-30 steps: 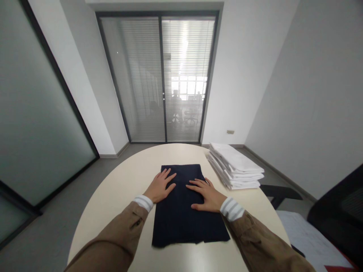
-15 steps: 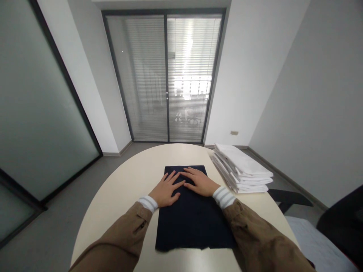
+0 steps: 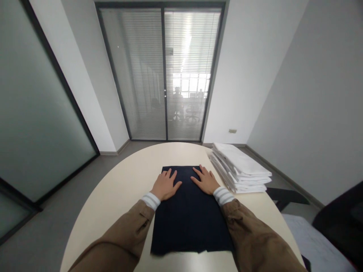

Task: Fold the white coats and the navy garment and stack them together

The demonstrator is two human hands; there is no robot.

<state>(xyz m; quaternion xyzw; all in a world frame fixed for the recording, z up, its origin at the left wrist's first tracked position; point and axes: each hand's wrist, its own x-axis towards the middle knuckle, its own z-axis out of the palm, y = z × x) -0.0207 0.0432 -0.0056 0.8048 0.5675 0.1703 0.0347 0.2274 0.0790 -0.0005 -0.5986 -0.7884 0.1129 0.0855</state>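
A dark navy cloth [image 3: 190,223] lies flat on the round table in front of me, roughly rectangular, with a slightly ragged near edge. My left hand [image 3: 166,185] rests on its upper left part, palm down with the fingers spread. On the upper right part, at the cloth's right edge, lies my right hand [image 3: 206,180], also flat with its fingers apart. A strip of bare cloth shows between the two hands. Neither hand grips anything. My right sleeve covers part of the cloth's right edge.
A stack of folded white cloths [image 3: 241,166] stands on the table [image 3: 119,196] to the right of my right hand. Beyond the table's right edge are a black chair armrest [image 3: 287,195] and white fabric [image 3: 314,240]. Glass doors with blinds [image 3: 187,75] stand behind.
My hands have moved apart across the cloth: the fingertips nearly met in the middle before, and now the right hand is farther right and the left hand slightly farther left.
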